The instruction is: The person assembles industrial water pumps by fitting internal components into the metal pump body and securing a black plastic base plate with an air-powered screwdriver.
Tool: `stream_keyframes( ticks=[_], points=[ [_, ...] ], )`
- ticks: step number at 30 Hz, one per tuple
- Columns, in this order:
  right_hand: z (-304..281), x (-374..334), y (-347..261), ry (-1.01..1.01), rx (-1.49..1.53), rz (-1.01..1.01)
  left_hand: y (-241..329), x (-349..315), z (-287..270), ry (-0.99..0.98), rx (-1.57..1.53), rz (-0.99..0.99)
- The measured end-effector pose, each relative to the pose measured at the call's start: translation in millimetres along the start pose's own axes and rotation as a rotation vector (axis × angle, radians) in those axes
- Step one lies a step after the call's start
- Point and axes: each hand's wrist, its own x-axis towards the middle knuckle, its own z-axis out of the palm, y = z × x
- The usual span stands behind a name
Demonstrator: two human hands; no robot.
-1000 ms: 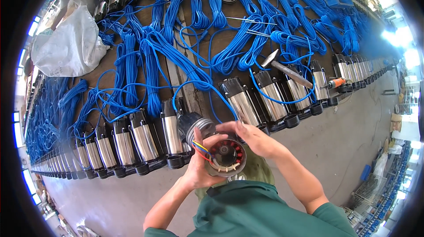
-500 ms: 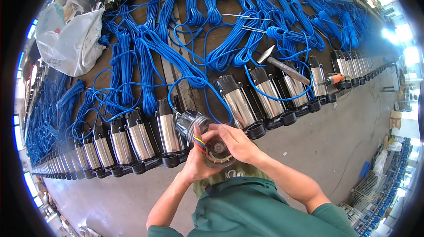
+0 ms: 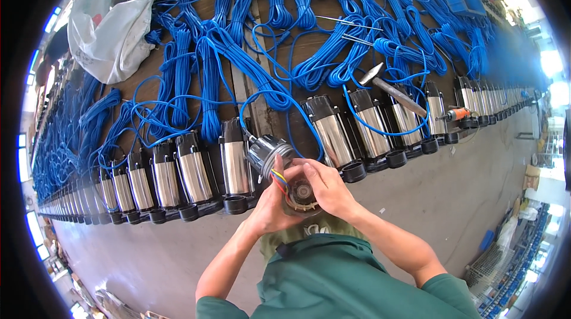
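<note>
Between my hands is a metal-cased pump motor [image 3: 304, 191], its open end facing up. Through the opening a round centre and a ring of windings can be seen. My left hand [image 3: 269, 209] wraps the left side of the casing, thumb raised by the wires. From the far right side my right hand [image 3: 331, 190] closes round the rim, fingers bent. A dark ribbed end cap [image 3: 269, 153] leans at the far left of the opening, with a blue cable running from it. Yellow, blue and red wires [image 3: 279, 180] link cap and motor. The motor's lower part is hidden.
Steel-cased pumps [image 3: 330, 134] line the bench's near edge on both sides. Bundles of blue cable [image 3: 250, 75] cover the bench top [image 3: 270, 125]. A hammer [image 3: 395, 90] and an orange-handled tool [image 3: 458, 114] lie at right. A white plastic bag [image 3: 113, 36] sits far left.
The whole bench has shifted slightly to the right in view. My right fingers have bent more round the motor's rim. Both hands still hold the motor, and the cap still leans beside it.
</note>
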Motion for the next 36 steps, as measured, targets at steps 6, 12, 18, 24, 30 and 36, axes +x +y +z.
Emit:
stream_keyframes(
  ticks=[6,12,18,24,30,36],
  points=[
    [5,0,10,0.032,-0.048,-0.038,-4,-3,-3,-0.062,0.055,-0.124],
    [1,7,15,-0.054,-0.028,0.051,-10,-7,-5,-0.063,-0.044,-0.159],
    [-31,57,20,-0.109,-0.272,0.242,-14,-19,26,0.215,-0.319,-0.181],
    [-36,91,-15,-0.081,-1.316,-0.286,-20,-8,37,0.479,-0.152,-0.12],
    [-52,127,-17,0.049,-1.144,-0.54,-15,-10,43,0.501,-0.238,-0.227],
    [-17,48,-23,-0.116,-0.403,-0.036,-2,-6,67,0.755,-0.391,-0.378]
  ],
)
